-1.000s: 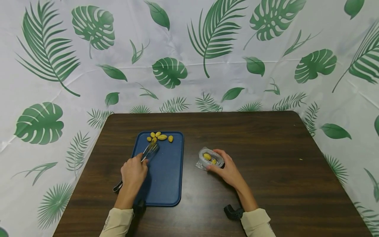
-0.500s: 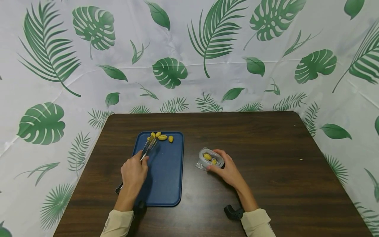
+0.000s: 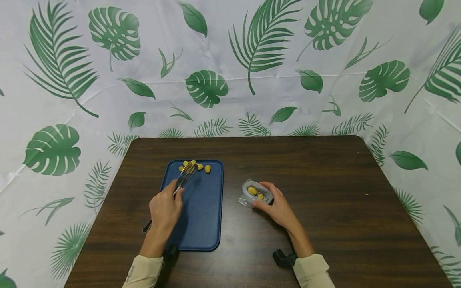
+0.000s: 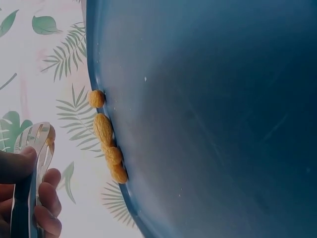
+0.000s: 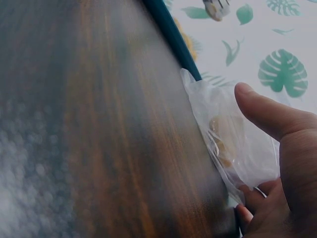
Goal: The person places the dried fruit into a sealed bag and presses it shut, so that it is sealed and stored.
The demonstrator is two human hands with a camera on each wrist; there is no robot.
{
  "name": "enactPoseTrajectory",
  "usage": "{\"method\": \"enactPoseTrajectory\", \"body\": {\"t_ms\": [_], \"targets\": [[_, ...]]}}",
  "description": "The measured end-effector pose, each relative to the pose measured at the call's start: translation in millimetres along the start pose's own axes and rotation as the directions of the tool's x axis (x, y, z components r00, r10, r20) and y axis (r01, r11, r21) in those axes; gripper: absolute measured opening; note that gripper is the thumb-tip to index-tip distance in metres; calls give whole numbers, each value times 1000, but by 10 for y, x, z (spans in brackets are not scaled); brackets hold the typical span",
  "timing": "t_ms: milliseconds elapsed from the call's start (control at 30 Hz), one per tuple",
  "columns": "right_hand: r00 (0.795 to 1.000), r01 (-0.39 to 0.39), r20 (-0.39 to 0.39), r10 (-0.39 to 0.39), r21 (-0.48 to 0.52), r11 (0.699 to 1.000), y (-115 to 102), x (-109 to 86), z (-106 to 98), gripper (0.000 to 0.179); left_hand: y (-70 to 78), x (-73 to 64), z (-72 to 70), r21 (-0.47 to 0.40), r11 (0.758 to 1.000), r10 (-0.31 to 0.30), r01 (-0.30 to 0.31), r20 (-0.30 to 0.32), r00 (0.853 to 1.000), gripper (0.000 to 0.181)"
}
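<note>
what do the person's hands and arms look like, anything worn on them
The left hand and right hand are bare, without gloves. The pale cream fabric sleeves end in broad cuffs short of the wrists. A black, angular, hard-looking device shows beside the right wrist; a dark shape beside the left is too shadowed to make out.

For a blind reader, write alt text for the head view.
A left hand holds metal tongs over yellow nut-like pieces on a blue tray. The right hand grips an open plastic bag holding more. Leaf-patterned cloth hangs behind the brown table.
</note>
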State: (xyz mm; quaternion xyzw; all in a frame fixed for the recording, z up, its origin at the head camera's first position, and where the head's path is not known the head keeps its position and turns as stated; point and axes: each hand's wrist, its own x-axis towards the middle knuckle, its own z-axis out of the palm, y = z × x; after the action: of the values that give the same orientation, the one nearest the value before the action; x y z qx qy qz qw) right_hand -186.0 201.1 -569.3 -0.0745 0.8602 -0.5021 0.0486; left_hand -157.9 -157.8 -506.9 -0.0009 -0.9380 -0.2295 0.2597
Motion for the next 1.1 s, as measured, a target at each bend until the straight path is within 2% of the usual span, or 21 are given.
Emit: {"method": "enactPoseTrajectory", "body": {"t_ms": [733,1100], "targets": [[1000,0,-3,0,-6,1000,12,-2,6,74,57,-55,61,-41,993,114,-115,-27,993,37],[1000,6,0,-6,0,1000,2,-6,-6,74,102,-62,86,-57,992,113,-113,-2,994,36]]}}
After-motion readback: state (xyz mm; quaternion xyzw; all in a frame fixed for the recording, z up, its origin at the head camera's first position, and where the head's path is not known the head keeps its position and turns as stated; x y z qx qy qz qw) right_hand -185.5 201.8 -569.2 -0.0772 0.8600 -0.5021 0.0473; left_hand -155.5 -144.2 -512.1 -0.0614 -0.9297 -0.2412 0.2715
